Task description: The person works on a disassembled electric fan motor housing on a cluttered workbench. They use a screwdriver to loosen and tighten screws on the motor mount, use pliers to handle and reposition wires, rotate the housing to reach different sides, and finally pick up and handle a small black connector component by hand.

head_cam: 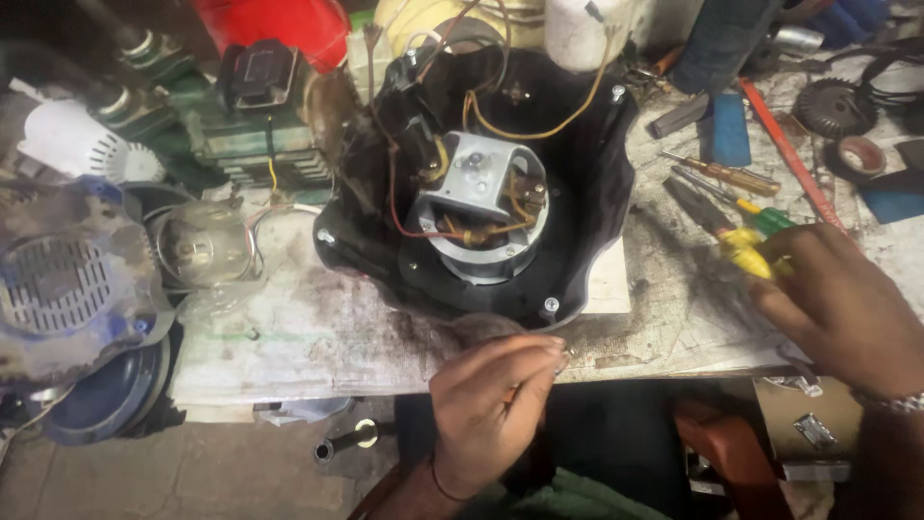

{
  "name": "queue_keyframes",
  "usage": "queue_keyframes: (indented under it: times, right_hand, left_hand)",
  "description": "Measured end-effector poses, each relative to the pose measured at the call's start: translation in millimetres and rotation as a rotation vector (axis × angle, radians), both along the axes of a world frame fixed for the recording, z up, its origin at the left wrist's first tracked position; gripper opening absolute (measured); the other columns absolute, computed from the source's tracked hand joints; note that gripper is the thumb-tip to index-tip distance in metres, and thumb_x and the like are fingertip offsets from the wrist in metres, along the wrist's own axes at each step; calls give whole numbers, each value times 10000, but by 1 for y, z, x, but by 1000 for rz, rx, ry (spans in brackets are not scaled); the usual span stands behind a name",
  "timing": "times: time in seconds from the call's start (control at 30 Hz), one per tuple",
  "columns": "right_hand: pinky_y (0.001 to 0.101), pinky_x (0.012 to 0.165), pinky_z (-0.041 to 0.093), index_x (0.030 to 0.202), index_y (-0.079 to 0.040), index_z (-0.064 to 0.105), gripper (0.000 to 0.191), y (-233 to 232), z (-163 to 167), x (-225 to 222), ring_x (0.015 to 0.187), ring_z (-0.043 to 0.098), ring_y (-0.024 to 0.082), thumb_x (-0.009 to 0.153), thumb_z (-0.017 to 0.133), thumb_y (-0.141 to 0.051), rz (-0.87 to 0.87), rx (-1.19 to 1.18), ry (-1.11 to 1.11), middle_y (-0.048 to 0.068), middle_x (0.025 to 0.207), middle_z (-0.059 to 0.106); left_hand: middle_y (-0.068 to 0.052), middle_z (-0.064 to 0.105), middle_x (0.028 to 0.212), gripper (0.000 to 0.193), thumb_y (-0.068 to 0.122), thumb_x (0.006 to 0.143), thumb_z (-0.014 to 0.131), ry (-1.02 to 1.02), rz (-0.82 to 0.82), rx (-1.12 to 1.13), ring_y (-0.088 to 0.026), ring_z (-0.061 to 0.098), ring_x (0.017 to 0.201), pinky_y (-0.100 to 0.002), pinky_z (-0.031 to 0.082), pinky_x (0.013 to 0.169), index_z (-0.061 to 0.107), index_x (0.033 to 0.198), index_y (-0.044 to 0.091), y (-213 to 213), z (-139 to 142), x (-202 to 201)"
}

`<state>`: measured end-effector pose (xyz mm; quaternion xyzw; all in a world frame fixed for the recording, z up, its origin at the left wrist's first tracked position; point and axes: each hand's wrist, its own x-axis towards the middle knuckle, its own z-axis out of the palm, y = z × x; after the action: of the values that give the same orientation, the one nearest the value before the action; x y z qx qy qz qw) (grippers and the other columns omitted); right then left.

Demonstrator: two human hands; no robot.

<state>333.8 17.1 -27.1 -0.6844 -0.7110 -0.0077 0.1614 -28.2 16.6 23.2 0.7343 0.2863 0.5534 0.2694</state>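
Note:
An upturned black appliance housing (pixel 587 221) lies on the bench with its grey motor (pixel 481 207) and red, yellow and brown wires exposed. My left hand (pixel 496 409) is at the housing's near edge, below a screw boss (pixel 551 305). Its fingertips are pinched on a small shiny screw (pixel 564 353). My right hand (pixel 842 308) lies to the right on the bench, its fingers curled over the end of yellow-handled pliers (pixel 741 248). The pliers' dark jaws point away to the upper left.
A green-handled screwdriver (pixel 770 220) and a brown-handled screwdriver (pixel 727 173) lie beside the pliers. A gear (pixel 833 106) and a tape roll (pixel 859 156) sit at the far right. Another motor (pixel 197 246), a blue fan casing (pixel 67 289) and a red container (pixel 279 24) crowd the left and back.

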Motion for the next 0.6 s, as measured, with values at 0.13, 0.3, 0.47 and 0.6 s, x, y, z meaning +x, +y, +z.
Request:
queue_keyframes:
  times: [0.13,0.3,0.47,0.6]
  right_hand:
    - [329,708,591,1094,-30,698,419,-22,9,-3,830,691,208,831,806,-338,-48,-131,187,106,1084,633]
    - [327,783,613,1053,-143,781,347,-46,30,-25,907,770,152,767,864,-323,273,-122,325,11,1009,788]
    - [453,912,557,998,-147,746,440,-61,49,-50,1118,726,283,590,860,-263,413,153,57,-8,922,744]
    - [584,902,514,1007,-209,738,444,-62,59,-56,1149,687,366,579,855,-223,469,227,-147,-40,1014,752]
  left_hand:
    - [-157,768,1036,162,-95,946,698,-64,-51,-118,-126,709,644,-235,559,555,725,1092,-30,-3,0,-2]
    - [-158,776,1059,127,-90,971,677,-59,-66,-141,-124,715,646,-231,556,567,712,1075,-27,-4,5,-2]
    - [-142,758,1139,82,-41,1009,674,29,-29,7,-227,788,992,-283,638,851,684,1085,-10,-5,14,-6]
    - [-163,750,1140,74,-59,1002,654,10,-56,-57,-225,786,997,-275,643,827,680,1061,-23,-5,18,-9]
